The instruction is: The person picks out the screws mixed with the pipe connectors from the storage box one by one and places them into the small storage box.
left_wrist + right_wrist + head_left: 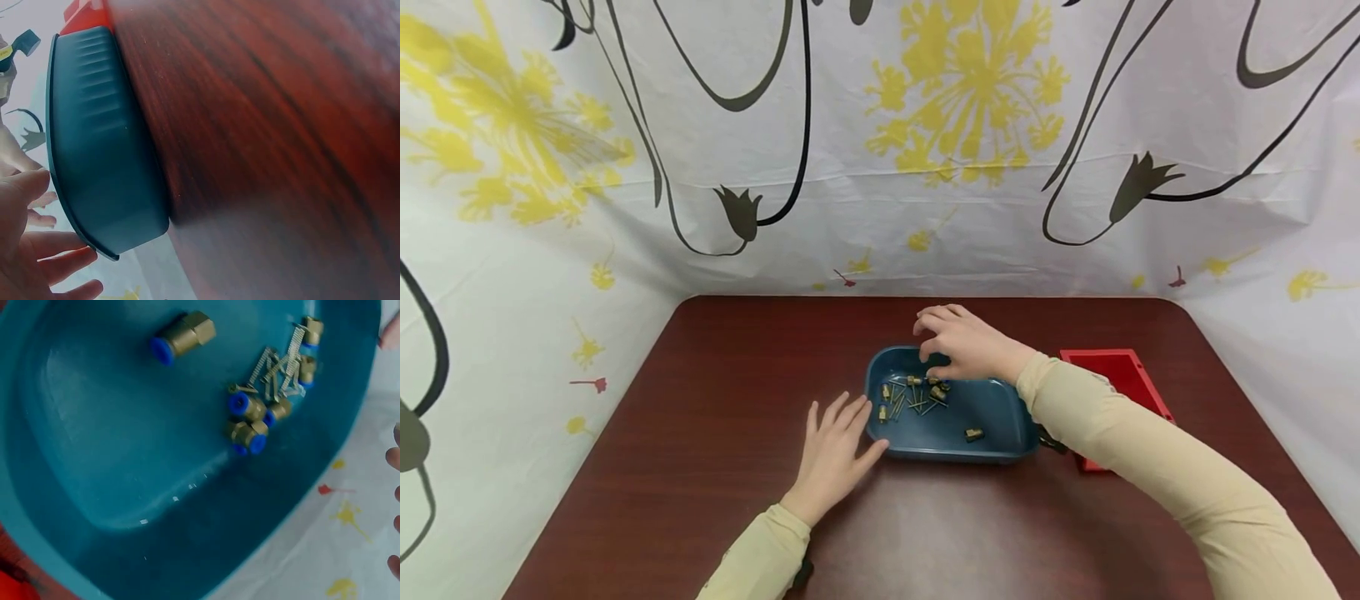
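A blue plastic tray (992, 408) sits on the table, holding several brass push-in fittings (250, 436) with blue collars and a small heap of screws (287, 362). One fitting (973, 434) lies apart from the rest. My left hand (833, 454) is at the tray's left end, fingers spread; in the left wrist view its thumb (28, 184) and fingers touch the rim. Over the tray's far rim hovers my right hand (964, 343), its fingers loosely bent and thumb apart, with nothing visible in them. In the right wrist view only fingertips (394, 457) show at the edge.
A red bin (1108, 367) stands right of the blue tray, partly hidden by the right sleeve (1135, 442). The dark wooden table (760, 350) reaches to a patterned cloth (850, 225) hanging behind it.
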{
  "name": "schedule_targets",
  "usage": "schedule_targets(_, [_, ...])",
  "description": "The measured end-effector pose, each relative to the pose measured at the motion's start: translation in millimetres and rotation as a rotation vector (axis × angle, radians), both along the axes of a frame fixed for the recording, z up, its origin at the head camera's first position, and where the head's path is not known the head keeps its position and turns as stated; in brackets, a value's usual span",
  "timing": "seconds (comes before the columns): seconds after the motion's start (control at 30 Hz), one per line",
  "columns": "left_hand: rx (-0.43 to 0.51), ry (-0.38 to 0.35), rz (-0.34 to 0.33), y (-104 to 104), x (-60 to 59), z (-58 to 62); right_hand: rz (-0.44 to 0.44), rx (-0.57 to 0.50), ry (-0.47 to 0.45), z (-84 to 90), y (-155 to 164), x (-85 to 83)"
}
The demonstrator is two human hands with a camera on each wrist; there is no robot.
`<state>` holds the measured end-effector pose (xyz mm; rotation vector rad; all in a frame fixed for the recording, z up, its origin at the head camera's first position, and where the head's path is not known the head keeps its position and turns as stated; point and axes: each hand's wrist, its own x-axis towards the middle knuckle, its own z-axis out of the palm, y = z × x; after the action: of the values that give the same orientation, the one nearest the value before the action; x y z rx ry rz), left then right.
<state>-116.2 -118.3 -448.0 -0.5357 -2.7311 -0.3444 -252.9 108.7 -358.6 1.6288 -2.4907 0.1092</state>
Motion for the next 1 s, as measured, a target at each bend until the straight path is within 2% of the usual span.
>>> schedule_targets(0.23, [-0.004,-0.009,0.009,0,-0.8,-1.4,0.093,0.022,0.076,-20.5,-12,1.5])
schedule_targets(0.37, [-0.012,-0.008,0.014,0,-1.2,-1.4,0.127,0.036,0.087,-29.7,-18,2.9])
schedule_targets(0.6, [-0.011,-0.019,0.013,0,-1.8,-1.4,0.147,0.152,0.125,-40.9,-27,4.7])
schedule_targets(0.77, [-0.026,-0.024,0.022,0,-1.8,-1.2,0.151,0.249,0.146,-41.4,-32,5.8])
schedule_targets(1.0, [-0.023,-0.024,0.02,0,-2.0,-1.1,0.156,0.292,0.166,-36.4,-38,5.2])
